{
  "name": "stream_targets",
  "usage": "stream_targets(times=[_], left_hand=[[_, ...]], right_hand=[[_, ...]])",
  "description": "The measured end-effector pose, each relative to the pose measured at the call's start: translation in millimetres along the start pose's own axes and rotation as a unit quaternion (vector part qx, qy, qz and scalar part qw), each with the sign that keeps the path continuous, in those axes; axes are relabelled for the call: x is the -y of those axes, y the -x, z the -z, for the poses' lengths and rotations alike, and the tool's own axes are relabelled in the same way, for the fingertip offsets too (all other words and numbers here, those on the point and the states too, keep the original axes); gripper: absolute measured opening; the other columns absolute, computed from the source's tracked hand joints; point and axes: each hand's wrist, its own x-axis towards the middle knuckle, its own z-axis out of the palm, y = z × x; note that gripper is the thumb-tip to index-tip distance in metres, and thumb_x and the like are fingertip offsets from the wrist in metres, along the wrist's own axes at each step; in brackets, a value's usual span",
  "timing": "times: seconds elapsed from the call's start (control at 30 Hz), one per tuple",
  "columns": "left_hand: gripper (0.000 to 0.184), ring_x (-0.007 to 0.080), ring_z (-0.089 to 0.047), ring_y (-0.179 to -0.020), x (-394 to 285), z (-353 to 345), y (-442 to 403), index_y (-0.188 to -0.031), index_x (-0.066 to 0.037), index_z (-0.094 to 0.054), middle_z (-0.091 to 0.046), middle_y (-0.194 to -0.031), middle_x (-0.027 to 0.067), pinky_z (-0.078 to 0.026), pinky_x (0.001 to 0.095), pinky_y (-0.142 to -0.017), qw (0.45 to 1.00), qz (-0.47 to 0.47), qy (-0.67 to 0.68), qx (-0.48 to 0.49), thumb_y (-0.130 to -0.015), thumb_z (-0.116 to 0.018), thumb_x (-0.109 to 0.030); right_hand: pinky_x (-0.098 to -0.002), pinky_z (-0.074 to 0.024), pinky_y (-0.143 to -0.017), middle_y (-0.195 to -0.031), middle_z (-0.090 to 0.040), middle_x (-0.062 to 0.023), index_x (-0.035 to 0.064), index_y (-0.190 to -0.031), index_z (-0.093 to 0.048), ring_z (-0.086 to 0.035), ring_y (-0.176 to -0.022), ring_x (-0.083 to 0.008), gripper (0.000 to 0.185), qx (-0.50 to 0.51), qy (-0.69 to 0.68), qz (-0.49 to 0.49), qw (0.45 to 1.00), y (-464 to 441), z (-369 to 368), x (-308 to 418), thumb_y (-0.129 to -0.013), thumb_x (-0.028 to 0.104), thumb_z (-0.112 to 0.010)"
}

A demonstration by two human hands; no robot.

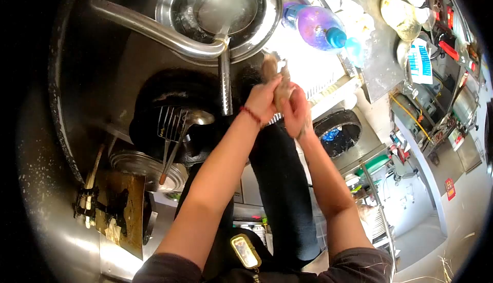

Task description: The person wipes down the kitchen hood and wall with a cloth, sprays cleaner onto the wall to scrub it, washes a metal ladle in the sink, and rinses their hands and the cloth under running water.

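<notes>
My left hand [264, 99], with a red band at its wrist, is closed around a crumpled tan-brown cloth [270, 67]. Close beside it, my right hand [295, 109] grips the same bundle, its fingers bent over the lower part. The upper end of the cloth sticks out above both hands; much of the rest is hidden by my fingers. Just beyond, to the right, lies a purple-blue bottle [312, 26] with a blue cap. A steel pot [272, 11] with steaming contents is up and to the left.
A metal faucet pipe [154, 31] reaches across toward the pot. Left of my arms, a slotted turner [172, 124] and a ladle [197, 117] lie over a dark wok [154, 95]. A black-rimmed bin [352, 125] stands right of my right forearm.
</notes>
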Motion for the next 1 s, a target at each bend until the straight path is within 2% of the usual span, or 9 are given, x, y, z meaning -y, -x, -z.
stream_targets(times=[0.13, 0.3, 0.43, 0.5, 0.63, 0.67, 0.7, 0.73, 1.0], left_hand=[[0.023, 0.0188, -0.064, -0.077, 1.0, 13.9, -62.7, -0.103, 0.003, -0.056, -0.064, -0.092, 0.0094, -0.054, 0.0311, -0.063, 0.973, 0.047, -0.209, -0.085, -0.085, -0.063, -0.01], [0.019, 0.0134, -0.06, -0.071, 18.1, 21.8, -67.8, -0.102, -0.004, -0.058, -0.06, -0.084, 0.0036, -0.05, 0.0271, -0.057, 0.954, 0.147, -0.063, 0.254, -0.086, -0.063, -0.013], [0.03, 0.0169, -0.06, -0.083, 27.6, 12.1, -56.3, -0.107, -0.003, -0.055, -0.06, -0.093, 0.0065, -0.051, 0.0309, -0.072, 0.95, 0.11, -0.127, 0.265, -0.079, -0.064, -0.003], [0.042, 0.0236, -0.057, -0.101, 46.6, -11.6, -44.0, -0.118, -0.002, -0.05, -0.057, -0.109, 0.0109, -0.05, 0.0406, -0.087, 0.951, 0.123, 0.072, 0.274, -0.077, -0.056, 0.004], [0.039, 0.0194, -0.058, -0.089, 69.0, -15.3, -42.1, -0.122, -0.006, -0.045, -0.057, -0.1, 0.0104, -0.053, 0.0344, -0.076, 0.951, 0.115, 0.243, 0.149, -0.084, -0.051, 0.0], [0.035, 0.0157, -0.056, -0.082, 70.0, -5.6, -57.3, -0.118, -0.006, -0.046, -0.056, -0.094, 0.0091, -0.05, 0.0274, -0.066, 0.914, 0.158, 0.272, 0.258, -0.083, -0.052, 0.0], [0.031, 0.012, -0.054, -0.074, 65.0, -7.8, -57.8, -0.113, -0.005, -0.048, -0.055, -0.088, 0.0077, -0.047, 0.0205, -0.056, 0.861, 0.194, 0.298, 0.364, -0.083, -0.053, 0.0], [0.023, 0.0071, -0.047, -0.059, 64.8, -13.4, -55.8, -0.101, -0.005, -0.049, -0.052, -0.081, 0.0061, -0.033, 0.014, -0.041, 0.952, 0.158, 0.177, 0.193, -0.08, -0.053, 0.004], [0.013, 0.0067, -0.041, -0.045, 63.5, -15.2, -93.4, -0.079, -0.004, -0.055, -0.056, -0.064, 0.0059, -0.027, 0.0199, -0.035, 0.953, 0.171, -0.234, 0.091, -0.072, -0.059, 0.005]], right_hand=[[-0.0227, -0.0437, -0.064, -0.083, -0.056, -0.0008, 0.0027, -0.116, -0.053, -0.049, -0.073, -0.0067, 0.024, 0.068, -0.009, -0.07, 0.995, 17.6, 28.7, 18.7, -0.092, 0.009, -0.05], [-0.0258, -0.0476, -0.075, -0.089, -0.065, -0.0054, 0.0031, -0.105, -0.06, -0.058, -0.083, -0.0106, 0.016, 0.084, 0.084, 0.028, 0.993, -57.1, 62.8, -27.2, -0.091, 0.008, -0.054], [-0.0328, -0.0454, -0.088, -0.109, -0.06, -0.0117, 0.0087, -0.11, -0.06, -0.056, -0.101, -0.0194, 0.025, 0.101, -0.169, -0.072, 0.978, -60.9, 70.8, -72.0, -0.087, 0.017, -0.063], [-0.0422, -0.0456, -0.089, -0.129, -0.046, -0.0176, 0.0127, -0.12, -0.053, -0.047, -0.113, -0.0297, 0.042, 0.07, -0.615, -0.135, 0.774, -46.2, 48.5, -51.5, -0.085, 0.034, -0.064], [-0.0458, -0.0414, -0.092, -0.108, -0.045, -0.0141, 0.0127, -0.112, -0.05, -0.043, -0.102, -0.0294, 0.047, 0.231, -0.692, 0.03, 0.683, -57.0, 40.9, -86.6, -0.082, 0.048, -0.062], [-0.0404, -0.041, -0.088, -0.097, -0.042, -0.0088, 0.0111, -0.102, -0.049, -0.042, -0.095, -0.0253, 0.038, 0.183, -0.647, -0.124, 0.73, -65.2, 55.2, -106.1, -0.081, 0.037, -0.067], [-0.0384, -0.0419, -0.075, -0.084, -0.041, -0.0039, 0.0111, -0.097, -0.049, -0.043, -0.079, -0.0208, 0.025, 0.195, -0.563, -0.05, 0.802, -65.1, 56.5, -89.0, -0.083, 0.024, -0.066], [-0.0332, -0.0414, -0.072, -0.081, -0.044, -0.0028, 0.0105, -0.09, -0.048, -0.044, -0.078, -0.0177, 0.02, 0.213, -0.569, -0.071, 0.791, -68.1, 63.5, -81.4, -0.081, 0.014, -0.066], [-0.0253, -0.0416, -0.057, -0.071, -0.051, 0.0001, 0.009, -0.077, -0.049, -0.05, -0.066, -0.012, 0.021, 0.067, -0.336, -0.143, 0.929, -82.8, 73.5, -82.6, -0.076, -0.001, -0.068]])
